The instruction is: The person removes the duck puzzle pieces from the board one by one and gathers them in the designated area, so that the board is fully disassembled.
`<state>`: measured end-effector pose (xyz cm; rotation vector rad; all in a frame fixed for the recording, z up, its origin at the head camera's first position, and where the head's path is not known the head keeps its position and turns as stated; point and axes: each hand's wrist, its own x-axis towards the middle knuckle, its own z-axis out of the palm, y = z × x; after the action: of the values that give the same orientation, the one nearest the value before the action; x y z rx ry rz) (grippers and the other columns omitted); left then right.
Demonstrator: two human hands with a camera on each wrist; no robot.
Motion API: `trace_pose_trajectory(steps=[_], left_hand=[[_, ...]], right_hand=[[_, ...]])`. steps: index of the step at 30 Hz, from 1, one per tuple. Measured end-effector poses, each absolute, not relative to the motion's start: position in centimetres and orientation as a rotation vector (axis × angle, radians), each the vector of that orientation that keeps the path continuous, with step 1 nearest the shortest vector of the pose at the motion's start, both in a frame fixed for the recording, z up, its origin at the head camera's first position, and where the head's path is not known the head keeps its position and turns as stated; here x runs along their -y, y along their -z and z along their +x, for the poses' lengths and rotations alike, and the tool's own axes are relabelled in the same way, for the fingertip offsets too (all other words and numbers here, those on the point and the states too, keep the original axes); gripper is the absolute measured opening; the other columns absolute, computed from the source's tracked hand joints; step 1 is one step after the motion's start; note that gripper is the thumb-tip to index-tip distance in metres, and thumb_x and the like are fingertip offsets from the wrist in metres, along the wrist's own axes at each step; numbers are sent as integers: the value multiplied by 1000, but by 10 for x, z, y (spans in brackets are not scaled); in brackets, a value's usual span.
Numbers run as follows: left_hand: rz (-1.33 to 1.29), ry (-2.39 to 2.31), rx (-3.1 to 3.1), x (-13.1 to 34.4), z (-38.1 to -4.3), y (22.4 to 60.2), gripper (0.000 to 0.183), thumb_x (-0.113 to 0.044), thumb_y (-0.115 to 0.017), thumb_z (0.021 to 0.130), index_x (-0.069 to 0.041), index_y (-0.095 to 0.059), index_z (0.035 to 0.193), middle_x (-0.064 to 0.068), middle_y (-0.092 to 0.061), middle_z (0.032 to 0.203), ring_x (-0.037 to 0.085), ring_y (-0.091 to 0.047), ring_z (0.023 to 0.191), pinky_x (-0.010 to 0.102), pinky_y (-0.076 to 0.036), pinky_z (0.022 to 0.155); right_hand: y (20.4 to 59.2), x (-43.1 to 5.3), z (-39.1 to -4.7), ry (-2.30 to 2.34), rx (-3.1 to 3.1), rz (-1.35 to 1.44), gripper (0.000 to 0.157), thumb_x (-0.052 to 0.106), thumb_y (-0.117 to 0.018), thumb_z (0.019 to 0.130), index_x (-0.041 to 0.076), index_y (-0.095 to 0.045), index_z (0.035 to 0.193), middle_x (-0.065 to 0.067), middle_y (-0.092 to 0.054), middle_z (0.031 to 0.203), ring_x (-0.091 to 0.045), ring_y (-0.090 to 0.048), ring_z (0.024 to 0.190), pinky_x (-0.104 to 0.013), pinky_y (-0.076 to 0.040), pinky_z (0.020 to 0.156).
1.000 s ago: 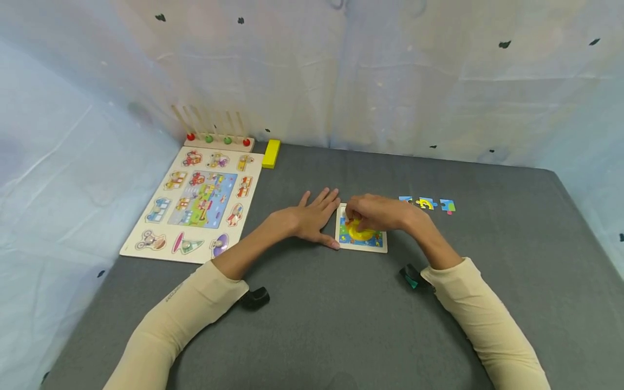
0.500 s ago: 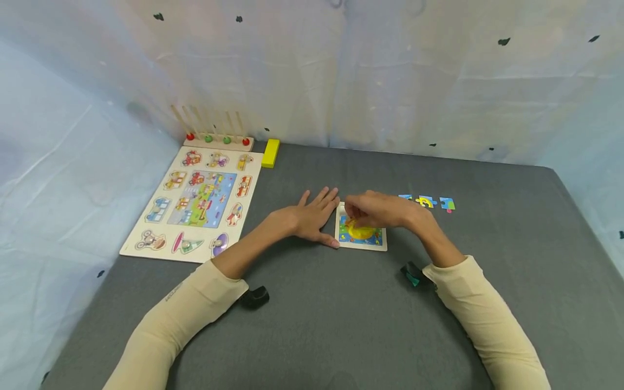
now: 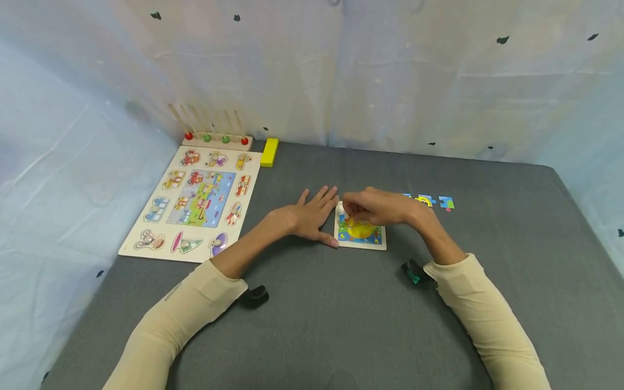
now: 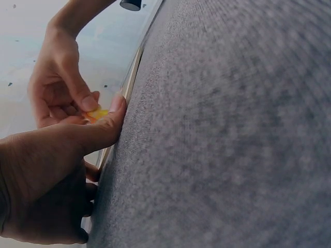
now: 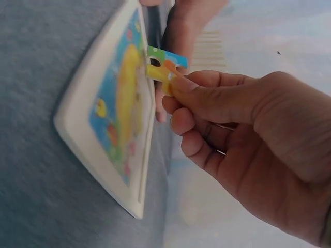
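- The grey surface (image 3: 341,314) carries everything; a large peg-puzzle board (image 3: 195,203) lies well to my left.
- The small puzzle tray (image 3: 359,238) lies flat between my hands.
- My left hand (image 3: 312,216) rests flat, fingers straight, its thumb touching the tray's left edge.
- My right hand (image 3: 377,208) hovers over the tray's far part, fingers curled.
- It pinches a puzzle piece (image 5: 163,64) at the fingertips, just above the tray.
- Loose pieces (image 3: 431,201) lie beyond my right hand.

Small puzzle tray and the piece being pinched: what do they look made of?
Small white-rimmed square puzzle tray: probably painted wood or thick board, given its chunky rounded rim and printed matte face. Small yellow-and-green jigsaw piece: thin and flat, likely cardboard or thin wood, pinched by the right hand.
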<state>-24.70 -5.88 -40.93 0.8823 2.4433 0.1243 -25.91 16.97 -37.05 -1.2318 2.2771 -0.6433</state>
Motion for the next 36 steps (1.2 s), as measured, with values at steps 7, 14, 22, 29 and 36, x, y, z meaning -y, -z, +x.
trace_pose_trajectory(steps=[7,14,22,29,36], left_hand=[[878,-135,-2440,59,-246,410,116,-70,-61,95,-10,6,169,9,23,175,28,22,164,60,8,132],[878,-161,-2440,61,-246,410,117,-68,-63,95,-9,5,169,9,22,176,28,22,164,60,9,132],[879,-142,-2452,63,-245,410,119,-70,-64,93,-10,4,169,8,22,176,27,21,164,61,8,132],[880,-145,-2454,62,-245,409,119,-72,-63,93,-10,5,169,8,22,176,27,21,164,61,8,132],[877,-147,-2450,59,-245,408,119,-71,-63,93,-10,5,169,8,23,176,27,22,164,61,9,132]], right_hand=[[347,-196,-259,623,-2409,-1137,5,3,-65,102,6,-61,103,-12,-67,91,-22,-61,76,-30,-51,70],[328,-238,-262,498,-2475,-910,8,2,-67,100,8,-62,101,-7,-67,90,-17,-59,78,-30,-49,70],[344,-257,-276,401,-2272,-717,8,1,-67,98,5,-61,102,-8,-65,90,-18,-58,74,-34,-51,65],[355,-258,-283,333,-2273,-626,14,4,-70,98,2,-57,100,-6,-61,88,-17,-55,73,-33,-48,68],[344,-259,-277,244,-2399,-643,13,1,-69,97,3,-58,104,-11,-65,99,-20,-58,82,-35,-48,72]])
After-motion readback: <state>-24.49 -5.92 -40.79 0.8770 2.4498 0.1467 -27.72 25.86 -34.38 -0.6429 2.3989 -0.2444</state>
